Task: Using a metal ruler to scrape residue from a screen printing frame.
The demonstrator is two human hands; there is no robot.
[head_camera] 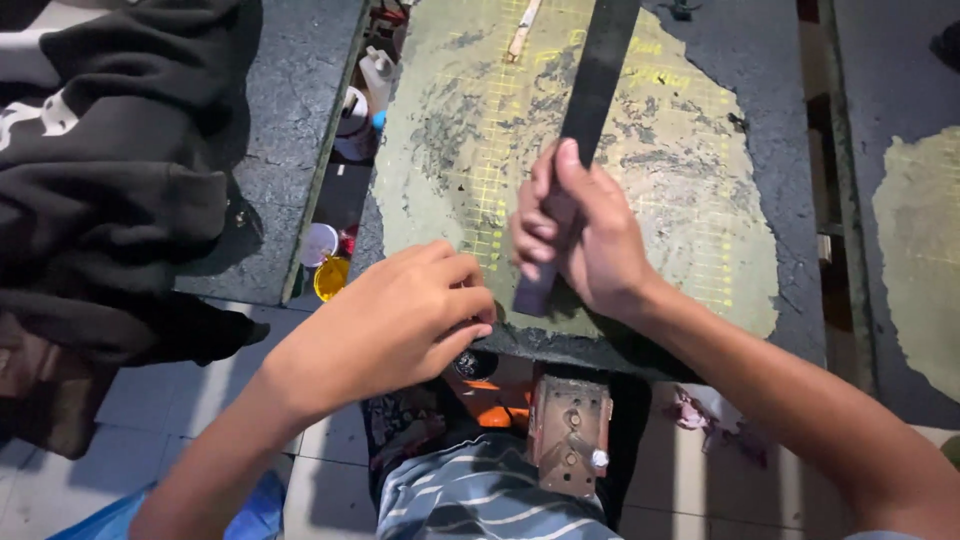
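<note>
Strip: long dark flat strip [596, 85], lying lengthwise over the green mat, its far end running out of the top of the view; near end just short of the mat's near edge.
Right hand: right hand [580, 240] clenched around the near part of the strip, thumb laid along its top face, fingers curled under the left edge; the strip's near end pokes out below the fist.
Left hand: left hand [395, 320] at the near edge of the mat, just left of the strip's end; fingers curled and pinched together. Whether they hold anything cannot be told; the fingertips hide it.
Spacing of hands: close together, fingertips of the left just beside the knuckles of the right, not clearly touching.
Mat: worn green cutting mat [690, 190] with a faint yellow grid, surface scuffed and smeared dark, edges ragged.
Bench: dark rough-topped bench [790, 130] carrying the mat; a second green patch [925, 240] shows at the right edge.
Gap left of mat: white plastic bottles [365, 100] standing in a slot, with a white cup [319, 243] and a yellow cup [331, 277] lower down.
Far left: black cloth [110, 170] heaped on a dark surface.
Below bench edge: rusty metal block [570, 432] with a small knob, near the person's striped shirt [480, 500].
Floor: pale tiles [160, 400].
</note>
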